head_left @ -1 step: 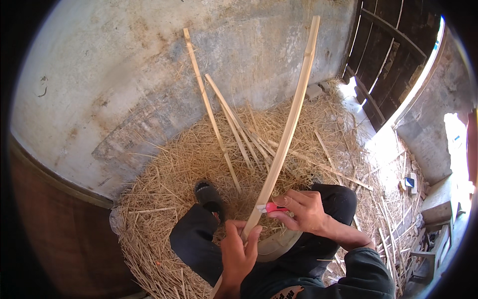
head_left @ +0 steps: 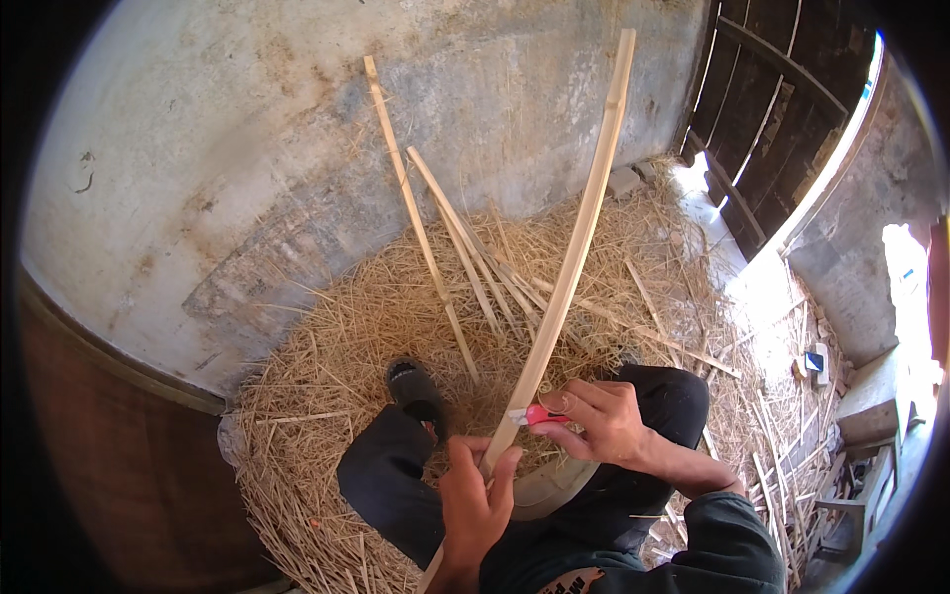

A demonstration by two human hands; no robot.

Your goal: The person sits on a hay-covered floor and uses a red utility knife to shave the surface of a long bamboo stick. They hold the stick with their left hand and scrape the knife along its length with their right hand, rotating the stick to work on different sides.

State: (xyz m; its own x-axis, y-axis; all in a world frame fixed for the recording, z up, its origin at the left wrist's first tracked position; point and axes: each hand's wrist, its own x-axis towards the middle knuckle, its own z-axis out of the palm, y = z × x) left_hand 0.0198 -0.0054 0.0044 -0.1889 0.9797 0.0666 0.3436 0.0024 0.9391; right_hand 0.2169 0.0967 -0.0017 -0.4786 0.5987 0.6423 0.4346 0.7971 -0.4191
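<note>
A long pale bamboo strip (head_left: 573, 262) slants up from my lap, its far end toward the wall. Low on the strip, my left hand (head_left: 475, 503) is wrapped around it, thumb along its edge. My right hand (head_left: 606, 424) grips a red-handled knife (head_left: 539, 414) just above the left hand. The knife's short silvery blade meets the strip's edge. My right fingers hide much of the handle. Beneath both hands, a pale curved pad or cloth (head_left: 554, 489) lies between my dark-trousered legs.
More bamboo strips (head_left: 416, 223) lean on the stained wall (head_left: 247, 148) or lie ahead. Straw-like shavings (head_left: 327, 416) cover the floor around my legs. A dark sandal (head_left: 416, 391) shows at my foot. A slatted wooden door (head_left: 767, 109) stands at the far right.
Almost nothing differs. The knife and my right hand are shifted very slightly left and down along the strip.
</note>
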